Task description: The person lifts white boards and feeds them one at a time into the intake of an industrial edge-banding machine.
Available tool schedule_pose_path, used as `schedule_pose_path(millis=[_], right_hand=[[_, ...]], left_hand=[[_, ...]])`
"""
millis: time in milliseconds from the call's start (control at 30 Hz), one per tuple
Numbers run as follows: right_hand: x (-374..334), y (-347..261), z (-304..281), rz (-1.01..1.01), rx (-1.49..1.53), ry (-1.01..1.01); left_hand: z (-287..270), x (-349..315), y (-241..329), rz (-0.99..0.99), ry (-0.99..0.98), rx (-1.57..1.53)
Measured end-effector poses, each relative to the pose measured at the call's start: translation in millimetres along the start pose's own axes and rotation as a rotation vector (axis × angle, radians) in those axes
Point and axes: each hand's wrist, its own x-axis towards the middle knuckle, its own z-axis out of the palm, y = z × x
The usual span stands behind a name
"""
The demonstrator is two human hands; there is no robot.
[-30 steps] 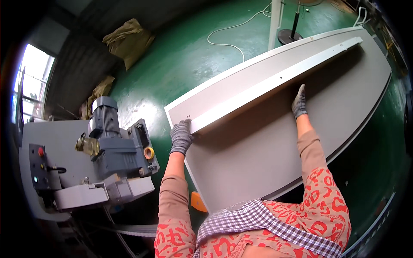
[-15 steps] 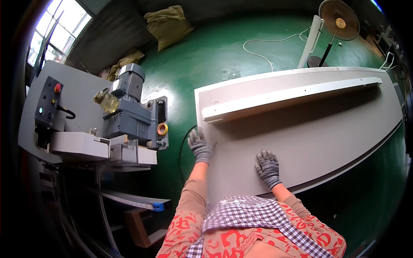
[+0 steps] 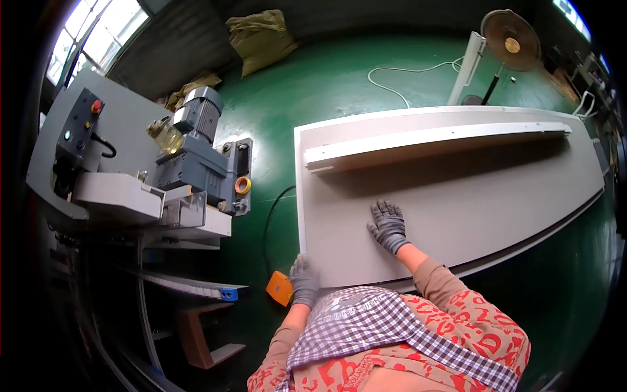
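A large pale grey panel (image 3: pixel 444 215) with a white left edge lies in front of me. My right hand (image 3: pixel 388 227), in a grey knit glove, rests flat on it with the fingers stretched out. My left hand (image 3: pixel 304 281), gloved alike and slightly blurred, is at the panel's near left corner, its fingers extended along the edge; it holds nothing that I can see. Across the far part of the panel lies a long white bar (image 3: pixel 431 138). Just left of my left hand, an orange box-like foot pedal (image 3: pixel 279 288) shows on the floor.
To the left stands a machine with a grey motor (image 3: pixel 200 116), a control box (image 3: pixel 80 127) and a roll of tape (image 3: pixel 243 185). A black cable (image 3: pixel 266 225) runs along the green floor. Beyond the panel are a fan (image 3: pixel 511 42), a white post (image 3: pixel 467 68) and a sack (image 3: pixel 260 42).
My left hand has drawn back toward me along the panel's left edge. My right hand has slid left and farther from me. The orange pedal has come into sight.
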Motion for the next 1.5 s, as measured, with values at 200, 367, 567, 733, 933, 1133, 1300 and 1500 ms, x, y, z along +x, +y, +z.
schedule_pose_path(millis=[200,367,567,733,933,1133,1300,1500], right_hand=[[88.2,3.4,-10.9,0.248,0.105,-0.127],[128.1,-55.2,-29.9,0.377,0.153,-0.305],[152.6,-1.3,28.4,0.493,0.149,-0.069],[133.8,-50.5,-6.3,0.407,0.093,0.084],[147.2,-29.4,-30.0,0.472,0.188,-0.325],[157.3,-28.1,-31.1,0.478,0.148,-0.274],[159.9,-22.4,-31.1,0.397,0.109,-0.285],[105.8,-23.8,-27.8,0.241,-0.098,-0.043]], left_hand=[[-52.9,-1.7,63.6,-0.028,-0.324,-0.101],[-42.0,21.1,40.7,0.018,-0.413,-0.004],[-43.0,57.6,62.5,0.173,-0.479,0.066],[-40.0,50.2,32.3,0.072,-0.51,0.035],[-45.1,50.9,30.4,0.043,-0.529,-0.022],[-51.3,42.1,21.9,-0.101,-0.534,-0.205],[-60.2,41.5,36.6,-0.462,-0.529,-0.639],[-39.5,28.6,17.8,0.124,-0.508,0.039]])
